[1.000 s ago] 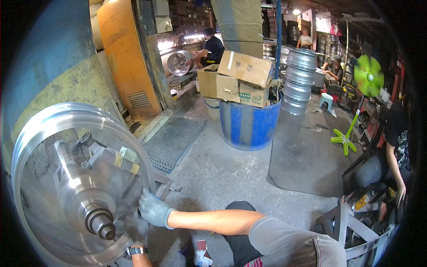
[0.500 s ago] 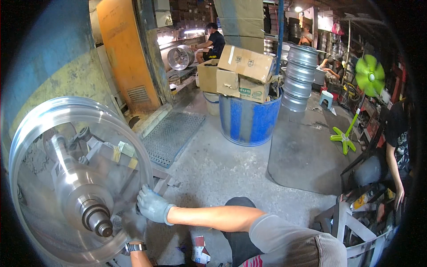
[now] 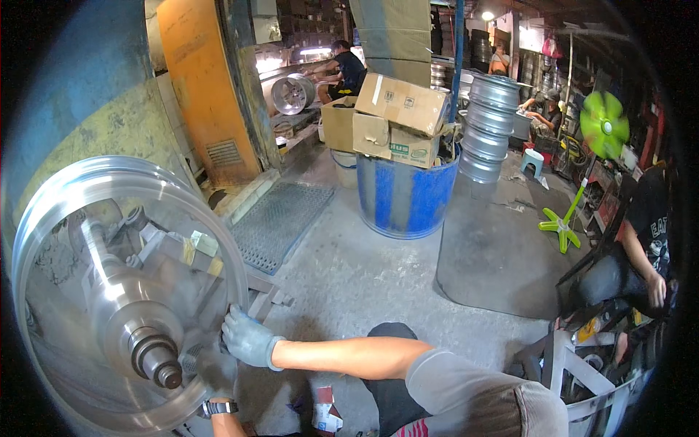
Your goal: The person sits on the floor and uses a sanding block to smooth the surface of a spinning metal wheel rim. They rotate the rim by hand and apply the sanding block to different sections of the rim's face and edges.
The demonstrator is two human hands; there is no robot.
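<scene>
At the left, a silver wheel rim (image 3: 237, 273) is mounted on a metal spindle (image 3: 156, 357); its spokes are smeared by spinning. My right hand (image 3: 251, 337), in a grey glove, is at the rim's right edge. Its fingers are curled in against the metal, and whatever lies beneath them is hidden. Lower down, close to the rim's lower right edge, is my left hand (image 3: 217, 371), also gloved, with a watch (image 3: 220, 407) at the wrist. Its fingers are dim and blurred, so their grip does not show.
Ahead stands a blue drum (image 3: 404, 197) topped with cardboard boxes (image 3: 400, 105). A perforated mat (image 3: 280, 222) lies nearer the wheel. To the right are stacked rims (image 3: 486, 127), a green fan (image 3: 604, 124), a metal frame (image 3: 575, 371) and a seated co-worker (image 3: 648, 247). Others work farther back.
My left hand shows a little more clearly beside the rim. My right hand stays at the rim's edge, slightly lower. The co-worker at the right has raised a hand.
</scene>
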